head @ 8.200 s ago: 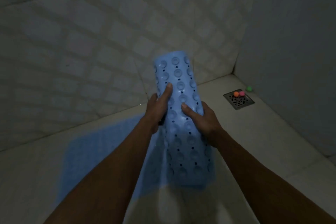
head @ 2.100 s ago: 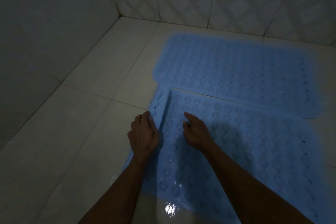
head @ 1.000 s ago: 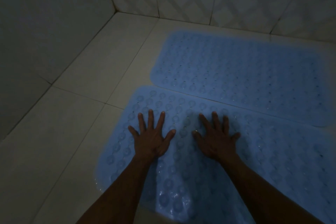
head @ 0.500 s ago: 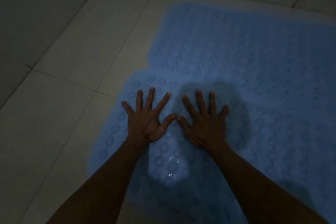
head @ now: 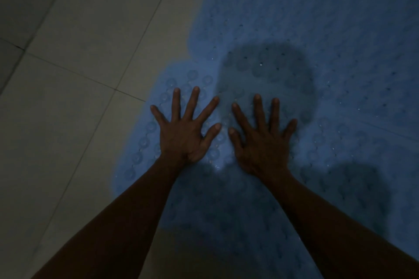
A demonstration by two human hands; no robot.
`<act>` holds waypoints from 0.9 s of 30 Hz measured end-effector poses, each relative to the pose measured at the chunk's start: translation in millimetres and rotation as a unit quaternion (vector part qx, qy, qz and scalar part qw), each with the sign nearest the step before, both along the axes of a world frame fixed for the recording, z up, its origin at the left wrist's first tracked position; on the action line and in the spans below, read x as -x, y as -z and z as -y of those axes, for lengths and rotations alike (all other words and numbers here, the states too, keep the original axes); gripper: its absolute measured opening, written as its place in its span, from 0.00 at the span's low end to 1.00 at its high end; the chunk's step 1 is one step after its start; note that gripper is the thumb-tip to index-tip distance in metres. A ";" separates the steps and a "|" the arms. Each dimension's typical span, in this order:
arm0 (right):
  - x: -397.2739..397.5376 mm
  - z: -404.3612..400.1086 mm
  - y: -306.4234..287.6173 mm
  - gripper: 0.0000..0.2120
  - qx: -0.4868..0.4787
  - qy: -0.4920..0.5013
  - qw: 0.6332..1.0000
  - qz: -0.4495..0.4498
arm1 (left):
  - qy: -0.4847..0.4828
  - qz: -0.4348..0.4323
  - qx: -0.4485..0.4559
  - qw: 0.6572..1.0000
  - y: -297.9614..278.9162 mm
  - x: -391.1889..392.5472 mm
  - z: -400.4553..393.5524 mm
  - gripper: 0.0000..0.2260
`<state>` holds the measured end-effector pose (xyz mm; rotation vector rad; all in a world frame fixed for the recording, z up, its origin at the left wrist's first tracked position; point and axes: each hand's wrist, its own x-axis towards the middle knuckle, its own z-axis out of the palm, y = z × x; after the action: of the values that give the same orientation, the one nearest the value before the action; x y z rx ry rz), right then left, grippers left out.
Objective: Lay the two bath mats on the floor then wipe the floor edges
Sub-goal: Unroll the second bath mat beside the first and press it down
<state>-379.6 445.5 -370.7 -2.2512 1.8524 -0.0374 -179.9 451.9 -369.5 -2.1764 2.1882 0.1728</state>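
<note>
left hand [head: 184,136]: flat, fingers spread, presses near mat [head: 294,199] | right hand [head: 260,140]: same, just beside | far mat [head: 317,7]: flat, past fingertips | bare floor [head: 79,75] edge: left, left hand nearer

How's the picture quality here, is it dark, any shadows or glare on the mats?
Head view: very dim and grainy. A rounded shadow falls on the blue mats just beyond the right hand; the left hand lies flat beside it. A small bright glint shows between the wrists. The far mat looks soft.
</note>
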 end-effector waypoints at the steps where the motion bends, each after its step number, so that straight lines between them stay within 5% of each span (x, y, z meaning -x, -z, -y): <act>1: -0.1 0.1 0.7 0.29 0.002 0.000 1.000 0.000 | 0.001 0.004 0.002 1.000 1.1 -0.1 -0.2 0.30; 16: -6.1 -3.2 -9.9 0.29 -0.081 0.019 0.996 0.027 | -0.088 -0.058 -0.053 0.993 -12.9 7.4 -16.9 0.28; 22: -18.1 -108.8 -19.2 0.33 -0.080 -0.006 0.996 0.038 | -0.146 -0.078 -0.067 0.984 -14.5 -11.7 -124.1 0.29; 27: -20.3 -142.6 -6.5 0.35 -0.045 -0.013 0.999 0.005 | -0.155 -0.085 -0.051 0.983 -10.9 -15.4 -135.4 0.31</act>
<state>-359.3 588.1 -364.2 -2.2108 1.7829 0.0388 -164.5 587.3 -358.5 -2.5114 1.8506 0.4893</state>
